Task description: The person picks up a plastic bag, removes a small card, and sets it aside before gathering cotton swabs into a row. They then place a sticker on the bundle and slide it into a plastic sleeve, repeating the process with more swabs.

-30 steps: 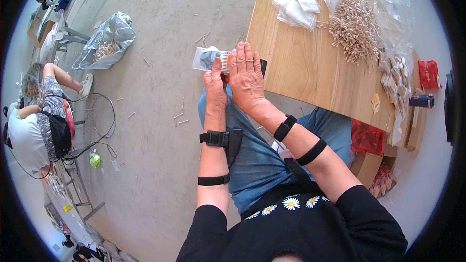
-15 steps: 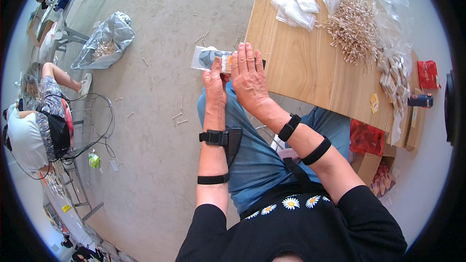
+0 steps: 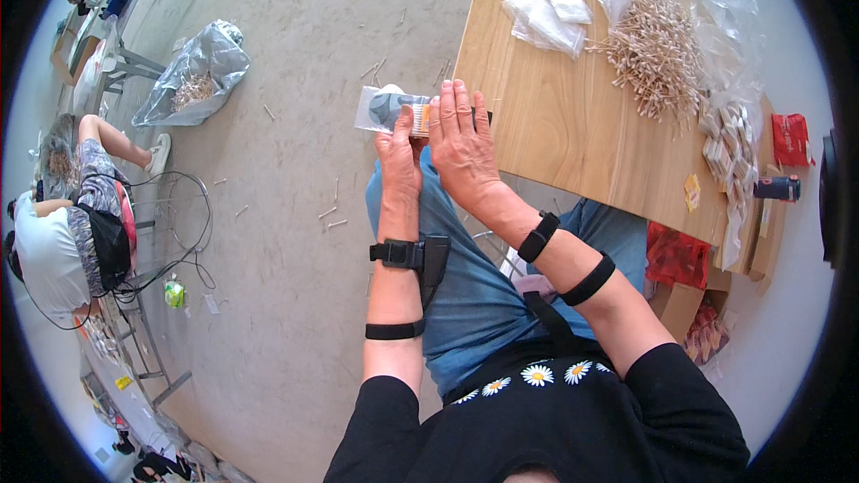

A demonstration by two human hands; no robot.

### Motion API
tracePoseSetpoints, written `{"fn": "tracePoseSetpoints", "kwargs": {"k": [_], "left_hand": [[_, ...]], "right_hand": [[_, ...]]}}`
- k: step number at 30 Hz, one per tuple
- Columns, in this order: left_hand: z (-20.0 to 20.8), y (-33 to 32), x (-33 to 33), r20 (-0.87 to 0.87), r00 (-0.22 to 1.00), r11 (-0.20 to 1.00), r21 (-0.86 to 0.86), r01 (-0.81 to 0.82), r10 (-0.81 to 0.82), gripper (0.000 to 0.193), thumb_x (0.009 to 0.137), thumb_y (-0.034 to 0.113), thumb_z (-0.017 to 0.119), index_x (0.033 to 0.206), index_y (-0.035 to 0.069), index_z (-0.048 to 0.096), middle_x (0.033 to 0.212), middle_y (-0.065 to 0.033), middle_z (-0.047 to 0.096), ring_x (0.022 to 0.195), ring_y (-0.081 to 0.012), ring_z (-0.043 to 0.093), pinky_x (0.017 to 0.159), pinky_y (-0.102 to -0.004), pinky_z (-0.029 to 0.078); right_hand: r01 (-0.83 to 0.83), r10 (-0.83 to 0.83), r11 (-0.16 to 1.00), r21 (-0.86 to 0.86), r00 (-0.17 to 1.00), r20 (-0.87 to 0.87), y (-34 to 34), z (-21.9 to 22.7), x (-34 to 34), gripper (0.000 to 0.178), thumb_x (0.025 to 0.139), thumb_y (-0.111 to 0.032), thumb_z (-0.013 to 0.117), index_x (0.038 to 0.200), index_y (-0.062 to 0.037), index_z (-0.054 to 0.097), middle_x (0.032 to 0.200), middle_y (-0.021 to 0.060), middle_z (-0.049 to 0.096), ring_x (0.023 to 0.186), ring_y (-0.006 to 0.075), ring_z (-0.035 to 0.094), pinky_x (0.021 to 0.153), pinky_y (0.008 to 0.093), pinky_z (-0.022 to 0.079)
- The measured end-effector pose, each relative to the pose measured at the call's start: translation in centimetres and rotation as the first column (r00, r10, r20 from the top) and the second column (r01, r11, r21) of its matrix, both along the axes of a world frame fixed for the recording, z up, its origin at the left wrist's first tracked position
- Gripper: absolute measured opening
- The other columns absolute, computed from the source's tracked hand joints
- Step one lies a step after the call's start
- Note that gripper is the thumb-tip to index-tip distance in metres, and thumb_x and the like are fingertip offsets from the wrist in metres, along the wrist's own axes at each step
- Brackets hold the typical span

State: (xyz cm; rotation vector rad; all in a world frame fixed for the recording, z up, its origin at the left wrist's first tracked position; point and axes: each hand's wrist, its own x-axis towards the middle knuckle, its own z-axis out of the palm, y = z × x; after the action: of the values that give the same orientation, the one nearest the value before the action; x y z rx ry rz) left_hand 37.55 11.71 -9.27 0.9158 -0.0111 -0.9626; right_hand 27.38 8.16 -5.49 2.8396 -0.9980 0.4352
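My left hand (image 3: 398,159) grips a clear plastic packet of cotton swabs (image 3: 385,109), thumb on top and the other fingers hidden beneath it. White swab tips and an orange patch show through the film, and the packet's flat end points left. My right hand (image 3: 463,148) lies over the packet's right end with its fingers stretched out flat and close together. A dark edge sticks out past the right fingers; what it belongs to is hidden. Both hands are above my lap, just left of the wooden table's corner.
On the wooden table (image 3: 573,116) lie a heap of loose cotton swabs (image 3: 653,54) on clear plastic, folded white plastic bags (image 3: 546,9) and a row of white bundles (image 3: 729,148). A red packet (image 3: 790,139) and dark can (image 3: 777,188) stand right. Another person (image 3: 54,246) sits far left.
Almost nothing differs. The view has shifted slightly, and both hands keep the same pose on the packet.
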Motion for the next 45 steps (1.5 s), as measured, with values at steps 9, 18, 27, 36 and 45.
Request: {"fn": "tracePoseSetpoints", "kwargs": {"k": [9, 18, 27, 36, 45], "left_hand": [[-0.2, -0.1, 0.0, -0.024, 1.000, 1.000, -0.013, -0.020, 0.020, 0.014, 0.094, 0.015, 0.071, 0.107, 0.011, 0.067, 0.098, 0.0010, 0.070, 0.084, -0.0115, 0.068, 0.068, -0.0281, 0.058], [-0.5, 0.1, 0.3, -0.014, 0.999, 0.998, -0.045, 0.039, -0.040, 0.016, 0.093, 0.011, 0.072, 0.108, 0.008, 0.066, 0.105, -0.0026, 0.071, 0.093, -0.0144, 0.069, 0.079, -0.0302, 0.058], [0.0, -0.1, -0.1, -0.008, 0.995, 0.992, -0.075, 0.098, -0.098, 0.019, 0.094, 0.010, 0.071, 0.112, 0.006, 0.067, 0.109, -0.0041, 0.071, 0.096, -0.0139, 0.068, 0.084, -0.0291, 0.057], [0.5, 0.2, -0.5, -0.015, 0.995, 0.987, -0.122, 0.101, -0.104, 0.021, 0.094, 0.008, 0.070, 0.114, 0.003, 0.068, 0.112, -0.0062, 0.071, 0.098, -0.0154, 0.069, 0.086, -0.0299, 0.057], [0.5, 0.9, 0.3, 0.067, 0.996, 0.998, -0.007, 0.057, -0.057, 0.030, 0.089, 0.006, 0.074, 0.117, 0.001, 0.063, 0.106, -0.0071, 0.071, 0.089, -0.0158, 0.069, 0.078, -0.0287, 0.057]], "right_hand": [[-0.008, 0.008, 1.000, -0.006, 1.000, -0.006, 0.1, -0.1, -0.1, 0.052, 0.089, -0.011, 0.054, 0.136, 0.0097, 0.050, 0.151, 0.0287, 0.040, 0.147, 0.0419, 0.033, 0.122, 0.0550, 0.020], [-0.007, 0.006, 1.000, 0.025, 0.999, 0.050, 0.1, -0.4, 0.0, 0.052, 0.090, -0.009, 0.053, 0.138, 0.0104, 0.048, 0.151, 0.0285, 0.039, 0.147, 0.0430, 0.031, 0.122, 0.0530, 0.023], [-0.025, 0.012, 0.991, 0.132, 0.995, 0.096, 0.1, 0.1, 0.2, 0.064, 0.086, -0.010, 0.058, 0.144, 0.0111, 0.041, 0.156, 0.0284, 0.034, 0.150, 0.0413, 0.027, 0.124, 0.0490, 0.020], [-0.007, -0.006, 0.992, 0.128, 0.995, 0.099, 0.1, 0.1, 0.2, 0.068, 0.086, -0.013, 0.058, 0.146, 0.0110, 0.038, 0.158, 0.0285, 0.030, 0.151, 0.0410, 0.024, 0.124, 0.0490, 0.018], [-0.007, -0.001, 0.988, 0.154, 0.999, 0.054, 0.3, 0.3, 0.3, 0.079, 0.080, -0.016, 0.069, 0.147, 0.0098, 0.036, 0.158, 0.0282, 0.030, 0.151, 0.0407, 0.023, 0.125, 0.0483, 0.017]]}}
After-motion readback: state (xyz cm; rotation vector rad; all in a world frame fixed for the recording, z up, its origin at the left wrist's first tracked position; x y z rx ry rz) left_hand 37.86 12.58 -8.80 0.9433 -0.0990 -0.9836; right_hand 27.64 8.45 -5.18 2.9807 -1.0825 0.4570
